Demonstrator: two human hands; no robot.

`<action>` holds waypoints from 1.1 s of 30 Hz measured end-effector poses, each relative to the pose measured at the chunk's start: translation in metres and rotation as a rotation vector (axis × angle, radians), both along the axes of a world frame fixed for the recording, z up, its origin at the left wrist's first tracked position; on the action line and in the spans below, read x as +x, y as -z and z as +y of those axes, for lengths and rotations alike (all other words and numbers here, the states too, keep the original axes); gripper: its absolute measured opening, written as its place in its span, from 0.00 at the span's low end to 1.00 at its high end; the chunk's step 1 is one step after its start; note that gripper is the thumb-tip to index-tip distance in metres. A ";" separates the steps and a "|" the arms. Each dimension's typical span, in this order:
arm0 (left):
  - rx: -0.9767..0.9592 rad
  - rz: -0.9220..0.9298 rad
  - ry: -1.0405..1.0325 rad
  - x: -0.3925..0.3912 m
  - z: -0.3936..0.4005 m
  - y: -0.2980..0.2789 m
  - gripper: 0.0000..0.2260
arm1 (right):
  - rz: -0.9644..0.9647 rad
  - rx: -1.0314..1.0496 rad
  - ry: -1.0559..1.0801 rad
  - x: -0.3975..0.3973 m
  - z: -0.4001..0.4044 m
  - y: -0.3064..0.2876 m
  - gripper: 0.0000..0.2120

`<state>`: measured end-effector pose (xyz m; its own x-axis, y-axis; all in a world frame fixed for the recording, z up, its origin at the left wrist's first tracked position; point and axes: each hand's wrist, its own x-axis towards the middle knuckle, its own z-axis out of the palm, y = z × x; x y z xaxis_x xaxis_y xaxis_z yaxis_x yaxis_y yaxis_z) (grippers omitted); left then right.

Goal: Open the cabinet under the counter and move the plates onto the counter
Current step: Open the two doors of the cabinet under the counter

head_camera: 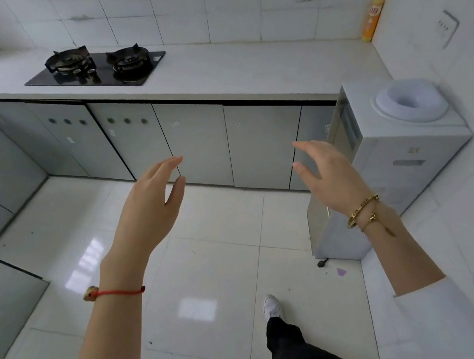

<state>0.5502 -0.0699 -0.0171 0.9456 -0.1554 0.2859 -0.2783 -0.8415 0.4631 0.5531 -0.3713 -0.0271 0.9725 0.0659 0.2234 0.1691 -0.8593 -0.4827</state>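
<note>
A row of grey cabinet doors (257, 142) runs under the white counter (231, 74), and every door I see is closed. No plates are in view. My left hand (153, 205) is held out in front of me, fingers apart and empty, a red string on its wrist. My right hand (326, 174) is raised beside it, also spread and empty, with gold bracelets on the wrist. Both hands hover in the air over the floor, well short of the doors.
A black two-burner gas hob (96, 66) sits on the counter's left part. An orange bottle (373, 18) stands in the far right corner. A white water dispenser (388, 161) stands on the floor at the right, against the last door. My foot (271, 305) is on glossy tiles.
</note>
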 end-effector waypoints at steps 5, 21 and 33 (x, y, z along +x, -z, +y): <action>-0.017 -0.017 -0.082 0.086 -0.010 -0.009 0.18 | -0.007 0.003 -0.060 0.108 -0.008 -0.015 0.21; -0.020 0.032 -0.227 0.304 0.018 0.005 0.18 | 0.003 0.012 -0.191 0.363 0.031 -0.007 0.20; -0.001 0.085 -0.126 0.489 0.066 0.010 0.19 | 0.021 0.045 -0.131 0.527 0.089 0.006 0.19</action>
